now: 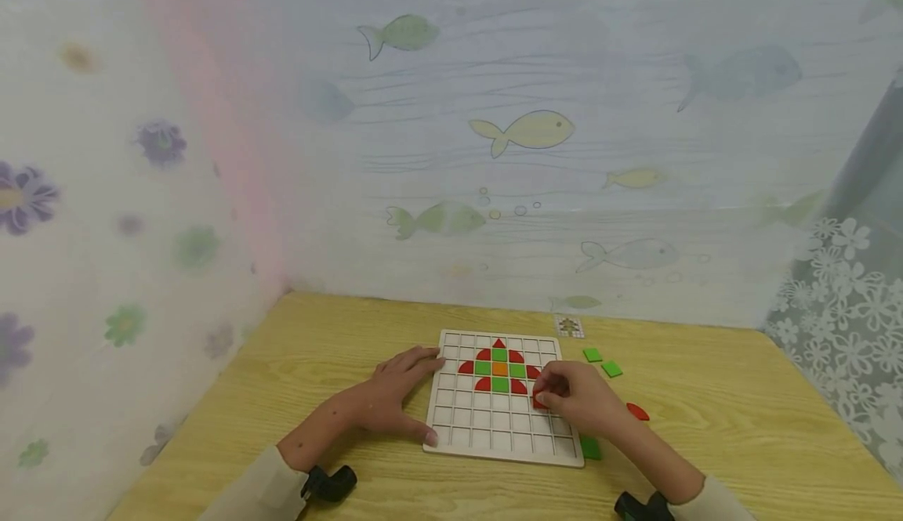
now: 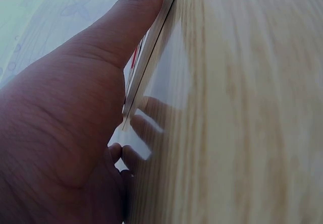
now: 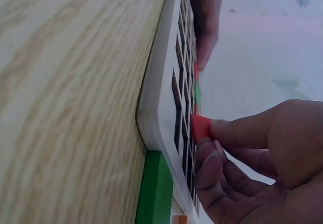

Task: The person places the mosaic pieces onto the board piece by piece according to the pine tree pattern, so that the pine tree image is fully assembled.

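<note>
A white board with a square grid point(image 1: 469, 431) lies on the wooden table. Red, green and one orange tile point(image 1: 499, 368) form a stepped, tree-like pattern in its upper middle. My left hand point(image 1: 388, 396) rests at the board's left edge, fingers spread, with the thumb on the lower left corner. My right hand point(image 1: 582, 396) pinches a red tile point(image 3: 201, 127) between thumb and fingers, over the right part of the grid. Whether that tile touches the board cannot be made out; its full outline is partly covered by the fingers.
Right of the board lie two green square tiles point(image 1: 611, 369) and a red curved tile point(image 1: 638, 411). A green piece point(image 1: 591, 448) sits against its lower right edge. A small pattern card point(image 1: 569, 327) lies behind the board, near the fish-print curtain point(image 1: 522, 262).
</note>
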{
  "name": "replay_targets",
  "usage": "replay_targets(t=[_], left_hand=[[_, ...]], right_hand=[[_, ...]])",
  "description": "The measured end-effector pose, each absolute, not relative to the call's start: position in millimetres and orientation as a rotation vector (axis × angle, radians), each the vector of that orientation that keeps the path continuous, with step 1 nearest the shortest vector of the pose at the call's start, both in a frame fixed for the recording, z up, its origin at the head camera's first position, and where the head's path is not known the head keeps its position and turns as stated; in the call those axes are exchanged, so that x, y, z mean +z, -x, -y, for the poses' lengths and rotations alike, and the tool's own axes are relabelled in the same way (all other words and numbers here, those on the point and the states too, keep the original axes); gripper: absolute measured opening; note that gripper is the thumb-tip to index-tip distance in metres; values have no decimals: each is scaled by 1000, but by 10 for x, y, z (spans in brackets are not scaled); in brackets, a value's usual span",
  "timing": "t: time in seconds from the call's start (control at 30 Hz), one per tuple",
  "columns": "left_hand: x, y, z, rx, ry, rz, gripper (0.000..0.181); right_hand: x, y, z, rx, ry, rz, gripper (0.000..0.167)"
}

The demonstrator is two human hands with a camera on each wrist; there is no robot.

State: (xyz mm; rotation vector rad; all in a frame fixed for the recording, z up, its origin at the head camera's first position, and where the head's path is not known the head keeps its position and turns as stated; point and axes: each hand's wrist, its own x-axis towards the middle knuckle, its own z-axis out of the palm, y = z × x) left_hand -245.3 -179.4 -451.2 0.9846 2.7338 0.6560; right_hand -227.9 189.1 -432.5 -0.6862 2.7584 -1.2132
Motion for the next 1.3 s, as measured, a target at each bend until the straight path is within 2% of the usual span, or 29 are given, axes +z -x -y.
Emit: replay_targets(t=[0.57, 0.83, 1.3], left_hand=[[-4523, 2478, 1795, 641, -989, -2738, 115], [-4507, 2488, 1793, 649, -995, -2731, 114], [-4508, 2486, 1790, 664, -989, -2723, 114]], right_hand=[[-4391, 2294, -1856, -1108, 687, -2814, 8], [-4374, 2263, -1852, -1116, 571, -2859, 12], [-4349, 2231, -2228, -1124, 474, -2944, 9]])
